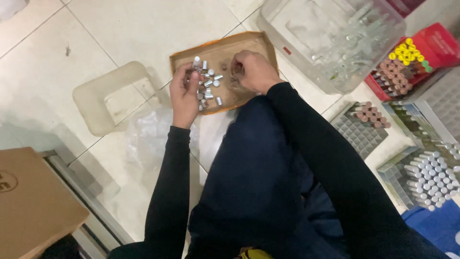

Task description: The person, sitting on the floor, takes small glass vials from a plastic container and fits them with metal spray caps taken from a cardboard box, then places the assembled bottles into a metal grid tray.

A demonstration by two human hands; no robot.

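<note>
A shallow brown cardboard tray (261, 41) lies on the tiled floor with several small silver caps (211, 81) and brownish stoppers (225, 64) scattered in it. My left hand (184, 91) hovers at the tray's left side and pinches a small clear vial (196, 61) with a pale top, held upright. At the tray's middle, my right hand (254, 69) has its fingers curled down onto the small brown pieces; what sits between the fingertips is hidden. Both arms wear black sleeves, and my dark-trousered knee lies between them.
An empty translucent tub (108, 96) and crumpled plastic wrap (148, 132) sit left. A clear bin of glass vials (335, 38) stands top right. Gridded racks of capped vials (431, 172) and a red box (407, 60) fill the right. A cardboard box (28, 201) is bottom left.
</note>
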